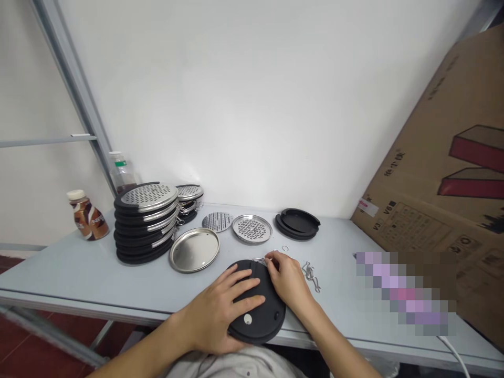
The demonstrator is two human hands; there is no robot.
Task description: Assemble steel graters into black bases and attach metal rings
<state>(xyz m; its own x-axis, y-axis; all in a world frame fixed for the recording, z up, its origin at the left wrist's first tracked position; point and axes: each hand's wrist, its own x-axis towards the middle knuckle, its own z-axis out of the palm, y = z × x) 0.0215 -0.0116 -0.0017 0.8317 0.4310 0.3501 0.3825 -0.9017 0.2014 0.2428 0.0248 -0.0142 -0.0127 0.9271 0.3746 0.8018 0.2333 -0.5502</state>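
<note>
A black round grater holder (258, 328) lies at the table's front edge, partly overhanging it. My left hand (224, 304) grips it, fingers stretched across the top and thumb around its near edge. At the holder's far edge, my right hand (285, 273) pinches a small wire clip (258, 260), its detail mostly hidden by the fingertips. Several loose metal clips (311, 275) lie to the right, and a small metal ring (285, 248) lies beyond that hand. A shiny round metal tray (196, 250) rests to the left, near a rimmed grater disc (252, 229).
A tall stack of round graters (145, 226) stands left, with a smaller stack (189, 202) behind. A flat grater disc (217, 222) and black holders (297, 223) lie along the wall. Two bottles, one brown (87, 216), stand far left. A large cardboard box (429, 184) leans at right.
</note>
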